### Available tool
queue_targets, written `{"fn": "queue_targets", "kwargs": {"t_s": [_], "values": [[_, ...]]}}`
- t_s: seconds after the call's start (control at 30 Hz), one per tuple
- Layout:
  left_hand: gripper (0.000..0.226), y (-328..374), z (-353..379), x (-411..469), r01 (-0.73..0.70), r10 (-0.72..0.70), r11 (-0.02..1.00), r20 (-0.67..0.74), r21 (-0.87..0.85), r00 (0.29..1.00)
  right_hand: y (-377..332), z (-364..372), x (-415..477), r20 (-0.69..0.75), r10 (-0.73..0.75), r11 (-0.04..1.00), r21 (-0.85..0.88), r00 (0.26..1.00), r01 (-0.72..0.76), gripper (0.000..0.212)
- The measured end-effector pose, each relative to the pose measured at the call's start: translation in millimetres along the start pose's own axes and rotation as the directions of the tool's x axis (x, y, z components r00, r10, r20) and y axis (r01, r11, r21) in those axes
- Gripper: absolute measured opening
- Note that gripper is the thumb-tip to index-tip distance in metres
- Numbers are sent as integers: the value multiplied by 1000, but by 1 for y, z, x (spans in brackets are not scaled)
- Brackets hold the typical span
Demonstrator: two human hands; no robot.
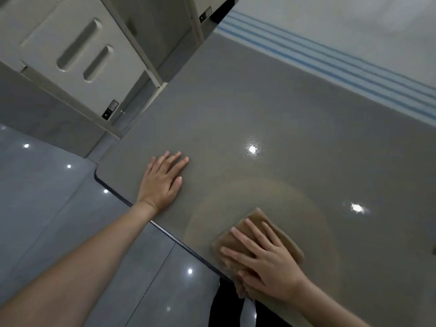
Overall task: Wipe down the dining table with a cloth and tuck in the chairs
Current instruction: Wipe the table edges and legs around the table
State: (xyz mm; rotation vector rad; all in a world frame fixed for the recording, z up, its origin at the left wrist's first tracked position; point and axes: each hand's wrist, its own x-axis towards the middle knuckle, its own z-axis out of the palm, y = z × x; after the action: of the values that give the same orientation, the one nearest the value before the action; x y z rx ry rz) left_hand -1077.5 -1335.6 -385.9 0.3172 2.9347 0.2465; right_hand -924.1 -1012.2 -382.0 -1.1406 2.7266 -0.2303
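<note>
Resting flat on the grey glossy table [259, 109] near its rounded corner, the left hand [162, 181] lies palm down, fingers straight and close together, forearm crossing the edge. Right of it, a tan cloth [280, 230], folded and slightly blurred, possibly damp, sits at the near edge under the right hand [266, 260], fingers spread, pressing it down.

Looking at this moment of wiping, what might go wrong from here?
1. The brown cloth under the right hand lies close to the table edge; a stroke toward the person may push it off onto the floor.
2. The left hand is pressed flat on the glossy table top, so it will probably leave prints on a part that then needs wiping.
</note>
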Motion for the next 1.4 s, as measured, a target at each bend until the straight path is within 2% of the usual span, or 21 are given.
{"fn": "queue_targets", "kwargs": {"t_s": [0.03, 0.1, 0.23, 0.33, 0.4, 0.47, 0.53, 0.57, 0.6, 0.63, 0.7, 0.73, 0.77, 0.83, 0.97, 1.0, 1.1, 1.17, 1.33, 1.37, 1.4], "values": [[53, 0, 1, 0, -6, 6, 1000, -6, -4, 1000, 14, -2, 15, 39, -129, 991, -17, 991, 130, 60], [53, 0, 0, 0, -14, 14, 1000, -15, -17, 1000, 50, -11, 50, 68, -197, 980, -26, 978, 199, 59], [53, -2, 1, 3, -17, 15, 999, -41, -35, 999, 126, -32, 116, -45, 47, 998, -32, 998, -49, 56], [54, -5, 4, 3, -19, 16, 998, -64, -57, 998, 188, -49, 158, -115, 272, 961, -25, 955, -276, 56], [54, -7, 5, 3, -27, 23, 998, -74, -58, 997, 231, -62, 189, -191, 488, 871, 48, 852, -489, 56], [54, -8, 6, 3, -39, 34, 997, -80, -65, 996, 258, -73, 221, -187, 700, 714, 156, 690, -682, 54], [54, -8, 5, 4, -46, 40, 996, -80, -70, 996, 242, -75, 247, -163, 788, 615, 202, 593, -762, 55], [54, -8, 4, 4, -49, 43, 996, -80, -75, 996, 220, -71, 251, -164, 781, 625, 209, 603, -752, 57], [54, -7, 4, 4, -51, 44, 995, -82, -81, 996, 188, -63, 243, -189, 738, 675, 171, 648, -718, 57], [54, -7, 4, 4, -53, 46, 995, -83, -87, 995, 144, -53, 226, -210, 650, 759, 133, 731, -637, 57], [54, -7, 2, 3, -48, 41, 994, -75, -96, 996, 53, -22, 163, -172, 360, 933, 58, 917, -356, 57], [55, -6, 1, 4, -43, 36, 994, -69, -100, 997, 17, -8, 133, -111, 191, 981, -14, 975, -193, 57], [55, -6, 0, 5, -37, 30, 994, -62, -108, 998, 1, 1, 105, -22, 54, 996, -75, 998, -56, 53], [56, -6, 0, 4, -34, 29, 993, -44, -117, 999, 16, 11, 75, 48, -37, 989, -138, 998, 43, 43], [56, -6, -3, 4, -44, 37, 990, -52, -137, 998, 93, -29, 87, -35, -22, 996, -85, 999, 19, 54], [56, -7, -2, 4, -47, 40, 989, -56, -143, 998, 118, -36, 100, -82, 66, 996, -59, 994, -71, 56], [58, -8, 2, 4, -57, 48, 986, -60, -156, 997, 194, -59, 167, -158, 452, 890, 20, 878, -455, 58], [59, -9, 4, 4, -58, 46, 985, -71, -164, 996, 242, -73, 219, -168, 603, 796, 67, 780, -602, 60], [58, -11, 5, 4, -67, 52, 987, -103, -147, 993, 310, -95, 343, -119, 838, 546, 173, 533, -820, 60], [57, -11, 5, 3, -71, 55, 987, -111, -144, 992, 305, -97, 364, -96, 850, 527, 188, 519, -829, 59], [56, -11, 5, 3, -74, 58, 987, -116, -144, 992, 293, -96, 379, -88, 835, 550, 188, 543, -814, 59]]}}
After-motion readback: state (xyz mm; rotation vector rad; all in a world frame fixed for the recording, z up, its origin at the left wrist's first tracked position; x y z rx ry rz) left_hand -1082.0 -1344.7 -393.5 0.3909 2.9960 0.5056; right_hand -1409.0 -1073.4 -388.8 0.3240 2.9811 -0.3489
